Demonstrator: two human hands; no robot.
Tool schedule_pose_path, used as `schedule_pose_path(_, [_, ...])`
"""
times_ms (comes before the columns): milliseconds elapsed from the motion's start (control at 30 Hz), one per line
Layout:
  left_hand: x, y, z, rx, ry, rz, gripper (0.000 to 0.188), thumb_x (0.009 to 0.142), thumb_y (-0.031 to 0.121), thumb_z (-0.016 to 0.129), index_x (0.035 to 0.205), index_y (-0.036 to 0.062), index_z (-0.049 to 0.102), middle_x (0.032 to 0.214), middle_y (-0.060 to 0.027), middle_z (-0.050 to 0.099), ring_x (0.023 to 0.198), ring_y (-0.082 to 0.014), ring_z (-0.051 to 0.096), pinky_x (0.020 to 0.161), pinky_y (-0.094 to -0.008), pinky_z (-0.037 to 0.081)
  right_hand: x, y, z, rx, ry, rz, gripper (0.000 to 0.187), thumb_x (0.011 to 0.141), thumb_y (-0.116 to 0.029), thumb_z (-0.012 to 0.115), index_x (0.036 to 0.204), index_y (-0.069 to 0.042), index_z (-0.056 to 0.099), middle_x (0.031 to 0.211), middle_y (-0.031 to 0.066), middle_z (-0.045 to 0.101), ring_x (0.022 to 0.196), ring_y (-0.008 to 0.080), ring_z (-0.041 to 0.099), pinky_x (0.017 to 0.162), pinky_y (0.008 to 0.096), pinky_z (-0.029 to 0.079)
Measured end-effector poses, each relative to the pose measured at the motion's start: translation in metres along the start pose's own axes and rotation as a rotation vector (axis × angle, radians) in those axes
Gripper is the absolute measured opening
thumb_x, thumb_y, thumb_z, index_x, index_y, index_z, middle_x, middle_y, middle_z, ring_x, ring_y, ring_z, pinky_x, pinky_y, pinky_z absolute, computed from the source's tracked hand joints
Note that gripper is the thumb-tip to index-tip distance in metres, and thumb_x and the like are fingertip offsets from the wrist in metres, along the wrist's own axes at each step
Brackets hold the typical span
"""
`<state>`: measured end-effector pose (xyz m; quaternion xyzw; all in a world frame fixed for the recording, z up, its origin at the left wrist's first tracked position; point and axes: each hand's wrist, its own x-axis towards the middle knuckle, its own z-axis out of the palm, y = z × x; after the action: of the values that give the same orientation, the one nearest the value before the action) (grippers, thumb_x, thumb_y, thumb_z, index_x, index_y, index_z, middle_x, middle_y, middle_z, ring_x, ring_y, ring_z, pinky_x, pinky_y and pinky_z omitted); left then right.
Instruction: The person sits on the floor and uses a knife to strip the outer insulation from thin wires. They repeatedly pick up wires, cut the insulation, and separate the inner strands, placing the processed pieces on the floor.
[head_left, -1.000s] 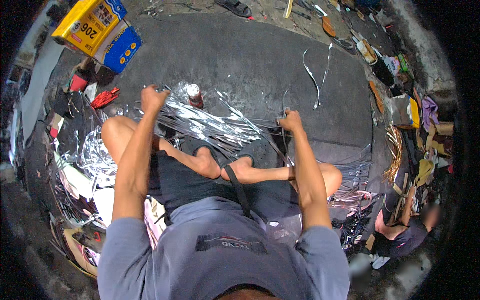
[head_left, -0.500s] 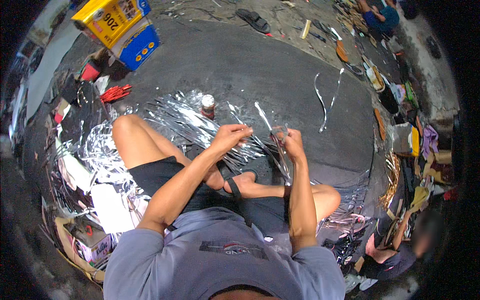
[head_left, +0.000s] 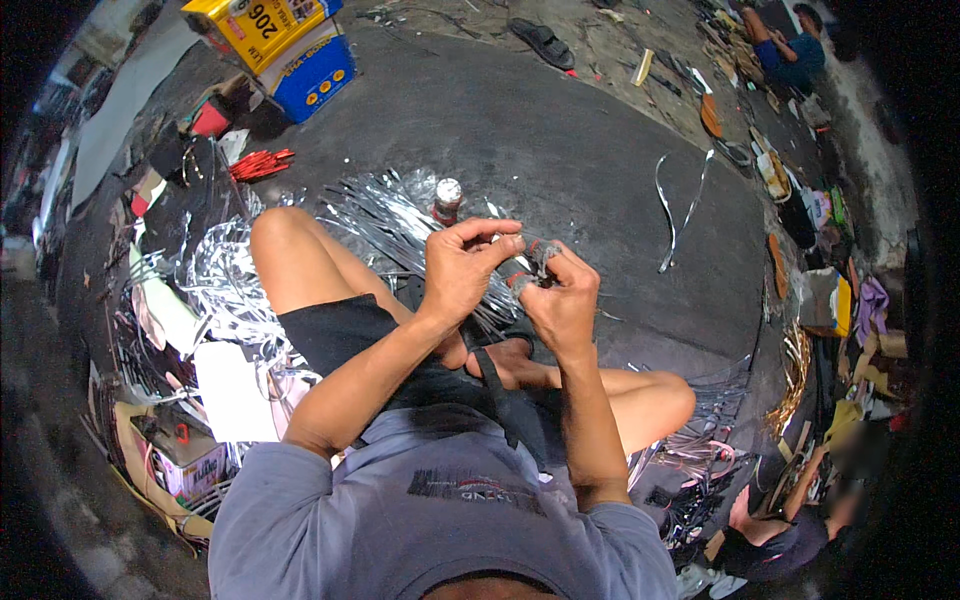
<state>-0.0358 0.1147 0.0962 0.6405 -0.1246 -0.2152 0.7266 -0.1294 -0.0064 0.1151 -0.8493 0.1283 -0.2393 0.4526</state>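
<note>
My left hand is closed, thumb and index finger pinched, close beside my right hand. The fingers of my right hand are curled in, with grey material and red bands showing about their tips; what lies between them is too small to make out. A dark strap runs below the hands over my foot and shorts; whether it joins what I hold is unclear. Under and beyond my hands lies a bundle of shiny silver strips. A small dark red jar with a whitish top stands at the bundle's right.
Two loose silver strips lie on the dark mat at right. Red strips and a yellow and blue tin are at far left. Tangled silver scraps lie by my left knee. Other people sit at far right and lower right.
Both hands have come closer together and nearer to me. The long silver strip that stuck up from my right hand no longer shows there. The whole view has shifted slightly to the right.
</note>
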Motion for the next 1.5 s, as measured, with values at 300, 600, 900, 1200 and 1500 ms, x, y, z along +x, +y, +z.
schedule_pose_path(300, [-0.014, 0.006, -0.009, -0.493, 0.022, -0.162, 0.013, 0.086, 0.004, 0.074, 0.097, -0.002, 0.07, 0.088, -0.0045, 0.07, 0.077, -0.0078, 0.064, 0.068, -0.0201, 0.05, 0.005, -0.02, 0.008, 0.038, 0.089, -0.081, 0.012, 0.068, 0.0, 0.069, 0.078, 0.003, 0.064, 0.068, 0.0087, 0.057, 0.058, 0.0165, 0.052, 0.054, 0.0312, 0.04])
schedule_pose_path(600, [-0.004, 0.031, -0.025, -0.468, -0.013, -0.097, 0.009, 0.088, 0.004, 0.069, 0.095, -0.0012, 0.069, 0.084, -0.0049, 0.068, 0.07, -0.0106, 0.061, 0.066, -0.0229, 0.048, 0.004, -0.05, 0.004, -0.095, 0.114, -0.262, 0.012, 0.064, 0.002, 0.066, 0.075, 0.001, 0.062, 0.063, 0.0101, 0.051, 0.051, 0.0205, 0.05, 0.048, 0.0335, 0.038])
schedule_pose_path(900, [0.118, 0.024, -0.14, -0.344, 0.31, -0.179, 0.008, 0.088, 0.007, 0.069, 0.088, -0.0012, 0.069, 0.075, -0.0067, 0.065, 0.063, -0.0116, 0.058, 0.058, -0.0223, 0.046, -0.039, -0.037, -0.009, -0.099, -0.019, -0.142, 0.013, 0.065, 0.0, 0.068, 0.076, 0.002, 0.064, 0.063, 0.0121, 0.053, 0.051, 0.0243, 0.053, 0.049, 0.0355, 0.04])
schedule_pose_path(1200, [0.22, -0.146, -0.232, -0.279, 0.798, -0.449, 0.012, 0.078, -0.009, 0.068, 0.083, -0.0075, 0.058, 0.067, -0.0133, 0.058, 0.05, -0.0206, 0.055, 0.038, -0.0302, 0.04, -0.106, -0.015, -0.057, -0.177, -0.169, 0.162, 0.008, 0.067, -0.001, 0.067, 0.074, 0.003, 0.066, 0.063, 0.0151, 0.058, 0.053, 0.0252, 0.056, 0.05, 0.0354, 0.042])
schedule_pose_path(1500, [0.204, -0.203, -0.232, 0.329, 0.816, -0.735, 0.091, 0.062, 0.032, 0.089, 0.128, -0.0134, 0.047, 0.13, -0.0247, 0.056, 0.112, -0.0343, 0.06, 0.091, -0.0387, 0.05, -0.084, 0.05, -0.179, -0.424, -0.326, 0.744, 0.017, 0.073, -0.014, 0.069, 0.082, 0.0, 0.066, 0.071, 0.0196, 0.066, 0.068, 0.0277, 0.067, 0.065, 0.0417, 0.051])
